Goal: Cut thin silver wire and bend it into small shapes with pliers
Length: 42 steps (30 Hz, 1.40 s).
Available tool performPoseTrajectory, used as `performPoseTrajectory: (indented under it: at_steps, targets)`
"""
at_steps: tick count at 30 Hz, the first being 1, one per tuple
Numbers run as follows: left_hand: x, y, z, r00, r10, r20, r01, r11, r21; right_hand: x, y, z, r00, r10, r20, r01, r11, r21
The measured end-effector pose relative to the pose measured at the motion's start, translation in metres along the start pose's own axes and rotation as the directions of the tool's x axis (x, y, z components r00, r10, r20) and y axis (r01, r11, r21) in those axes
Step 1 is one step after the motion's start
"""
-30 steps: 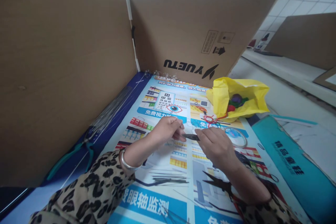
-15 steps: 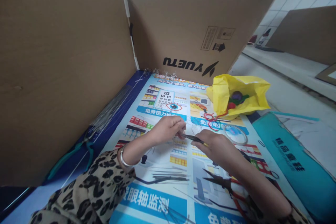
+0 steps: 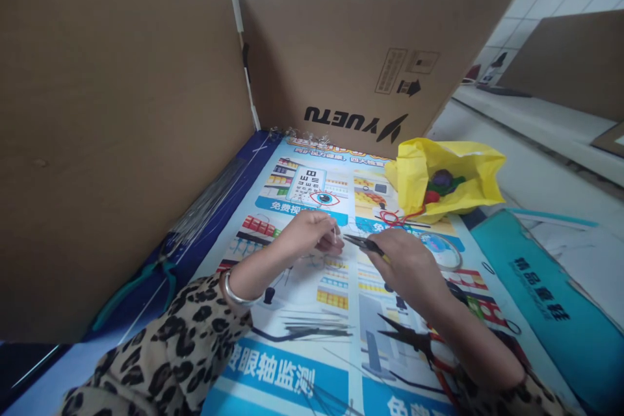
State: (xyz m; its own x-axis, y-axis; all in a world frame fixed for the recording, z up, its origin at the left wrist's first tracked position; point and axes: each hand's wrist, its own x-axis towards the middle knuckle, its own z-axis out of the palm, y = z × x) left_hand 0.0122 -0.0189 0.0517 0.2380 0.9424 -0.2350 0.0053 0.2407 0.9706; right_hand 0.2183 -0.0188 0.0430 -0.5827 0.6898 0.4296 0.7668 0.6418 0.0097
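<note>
Near the middle of the printed poster, my left hand (image 3: 314,234) pinches a thin pale wire (image 3: 335,233) between its fingertips. My right hand (image 3: 402,260) is wrapped round dark-tipped pliers (image 3: 361,243), whose jaws point left and lie just right of my left fingertips, apart from them. Short grey wires (image 3: 316,328) lie in a bundle on the poster below my hands. Scissors with orange handles (image 3: 414,338) lie open under my right forearm.
A yellow bag (image 3: 409,175) with balls of yarn stands at the back right, red yarn trailing out. Teal-handled pliers (image 3: 168,266) and long wires (image 3: 205,205) lie at the left. Cardboard walls (image 3: 370,26) rise behind and left. A teal box (image 3: 531,286) is at the right.
My right hand has turned and moved slightly up and right, and the pliers' tips have come away from my left fingertips. My left hand has rotated a little, showing the thin wire.
</note>
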Motion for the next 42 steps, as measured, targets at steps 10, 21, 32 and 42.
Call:
performPoseTrajectory:
  at_steps: [10,21,32,42]
  targets:
    - [-0.002,-0.01,0.012,0.996,-0.088,0.013,0.088,0.957,-0.275,-0.011,-0.009,-0.001,0.912,-0.349,-0.217,0.235,0.877,-0.42]
    - [-0.001,-0.02,0.015,0.995,-0.065,0.081,0.087,0.947,-0.308,-0.011,-0.011,0.002,0.896,-0.404,-0.186,0.292,0.85,-0.439]
    - [-0.001,-0.02,0.016,0.991,-0.095,0.091,0.119,0.943,-0.311,-0.008,-0.012,0.001,0.905,-0.391,-0.168,0.31,0.876,-0.369]
    - [-0.002,-0.019,0.018,0.99,-0.103,0.096,0.128,0.941,-0.314,-0.007,-0.012,0.003,0.905,-0.397,-0.155,0.316,0.869,-0.382]
